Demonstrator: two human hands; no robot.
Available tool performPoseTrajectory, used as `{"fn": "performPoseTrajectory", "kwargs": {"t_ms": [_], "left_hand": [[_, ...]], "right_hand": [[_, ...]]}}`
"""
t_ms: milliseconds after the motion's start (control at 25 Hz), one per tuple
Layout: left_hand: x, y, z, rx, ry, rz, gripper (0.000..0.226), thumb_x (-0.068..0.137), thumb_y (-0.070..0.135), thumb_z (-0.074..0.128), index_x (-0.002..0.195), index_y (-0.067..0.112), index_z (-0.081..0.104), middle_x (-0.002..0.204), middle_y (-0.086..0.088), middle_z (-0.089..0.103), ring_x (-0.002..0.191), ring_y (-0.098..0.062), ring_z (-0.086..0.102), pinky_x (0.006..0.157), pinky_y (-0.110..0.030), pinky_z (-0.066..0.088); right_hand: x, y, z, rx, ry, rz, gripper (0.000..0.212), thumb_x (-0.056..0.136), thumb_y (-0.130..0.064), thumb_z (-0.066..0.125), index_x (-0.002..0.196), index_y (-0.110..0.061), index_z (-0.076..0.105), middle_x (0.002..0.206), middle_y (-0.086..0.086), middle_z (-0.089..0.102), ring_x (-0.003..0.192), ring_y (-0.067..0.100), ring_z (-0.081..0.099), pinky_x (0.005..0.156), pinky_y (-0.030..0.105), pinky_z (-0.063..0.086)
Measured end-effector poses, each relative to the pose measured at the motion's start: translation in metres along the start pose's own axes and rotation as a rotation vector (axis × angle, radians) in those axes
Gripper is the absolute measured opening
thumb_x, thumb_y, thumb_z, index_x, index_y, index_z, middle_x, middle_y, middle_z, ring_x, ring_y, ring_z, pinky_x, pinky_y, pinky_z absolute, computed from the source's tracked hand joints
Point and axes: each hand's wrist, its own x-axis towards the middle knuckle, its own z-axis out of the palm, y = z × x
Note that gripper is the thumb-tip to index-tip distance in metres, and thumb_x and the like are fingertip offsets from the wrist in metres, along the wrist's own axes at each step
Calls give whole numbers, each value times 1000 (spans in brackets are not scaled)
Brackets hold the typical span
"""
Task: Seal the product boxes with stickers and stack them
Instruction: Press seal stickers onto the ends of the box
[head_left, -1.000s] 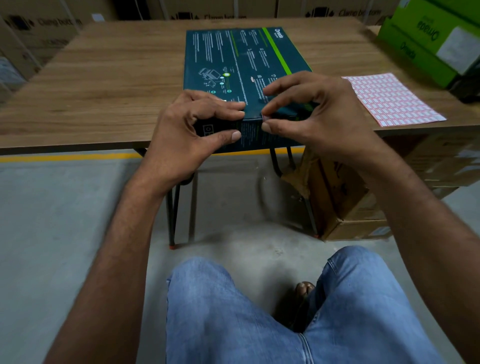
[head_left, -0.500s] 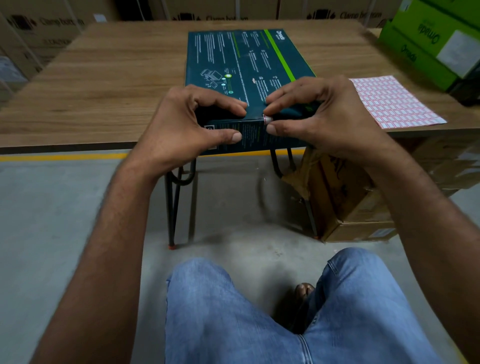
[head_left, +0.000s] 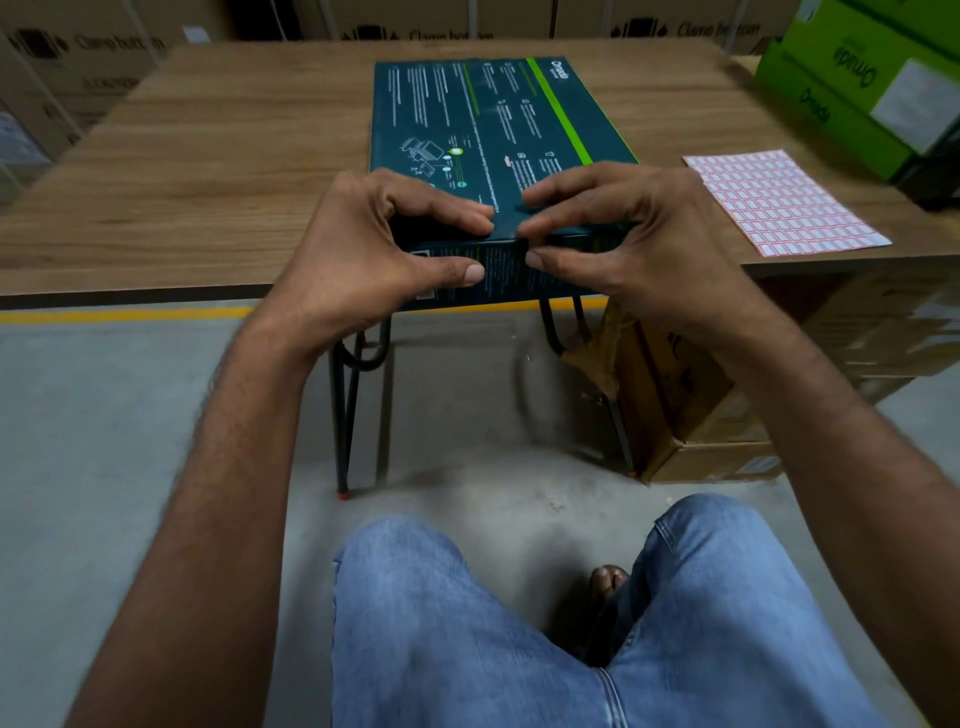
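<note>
Wooden table (head_left: 234, 171) is holding the product box (head_left: 483, 119) at its near edge, letting thumbs reach its front; left hand (head_left: 363, 260) and right hand (head_left: 639, 244) are pinching that edge, likely sealing it.

- We have broad bare wood on the table (head_left: 208, 182) left of the dark box (head_left: 493, 119), where a hand could pass freely.
- Our left hand (head_left: 363, 260) and right hand (head_left: 639, 249) grip the box's near edge, fingertips almost meeting.
- The sticker sheet (head_left: 784, 202) lies flat on the right, a narrow strip of wood between it and the box.
- Green boxes (head_left: 852, 93) wall off the far right corner.
- Brown cartons (head_left: 691, 405) fill the space under the table's right side.
</note>
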Motion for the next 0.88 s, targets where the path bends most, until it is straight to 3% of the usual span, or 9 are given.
{"fn": "performPoseTrajectory", "kwargs": {"t_ms": [120, 320, 520, 640, 800, 880], "left_hand": [[-1, 1, 0, 14, 1, 20, 38, 74, 2, 92, 110, 3, 78, 111, 1, 77, 106, -3, 74, 94, -19, 56], [-1, -3, 2, 42, 26, 52, 38, 74, 3, 92, 109, 2, 79, 110, 4, 76, 106, -1, 73, 93, -16, 54], [-3, -5, 2, 60, 34, 67, 37, 75, 5, 92, 109, 3, 79, 112, 4, 76, 108, -2, 73, 97, -19, 54], [-4, -8, 3, 73, 50, 61, 34, 77, 10, 92, 109, 8, 80, 112, 6, 76, 112, -5, 71, 101, -25, 54], [-6, -13, 2, 117, 55, 91, 26, 86, 18, 86, 112, 13, 80, 116, 7, 77, 118, -14, 69, 105, -41, 54], [-6, -15, 1, 158, 58, 104, 25, 88, 22, 85, 112, 16, 81, 117, 9, 77, 120, -18, 67, 106, -45, 53]], "right_hand": [[-1, -1, -2, 14, 20, 12, 32, 86, -33, 86, 114, -17, 80, 116, -6, 76, 108, 2, 71, 96, 36, 59], [-1, 1, 1, -175, 18, -65, 31, 88, -43, 80, 116, -29, 79, 121, -11, 74, 107, 13, 69, 91, 45, 56], [-5, -1, 0, -104, 28, -22, 32, 90, -42, 77, 117, -25, 79, 121, -10, 74, 111, 8, 68, 96, 39, 56], [-4, 1, 1, -164, 17, -36, 28, 92, -42, 75, 117, -30, 78, 126, -11, 72, 113, 13, 66, 97, 40, 53], [-8, 2, -7, -21, 60, 64, 34, 85, -20, 77, 120, -20, 78, 125, -7, 73, 118, 5, 67, 105, 35, 53], [-7, -3, -6, 12, 120, 44, 26, 89, -28, 79, 112, -17, 80, 117, -5, 76, 110, 4, 70, 99, 34, 57]]}}
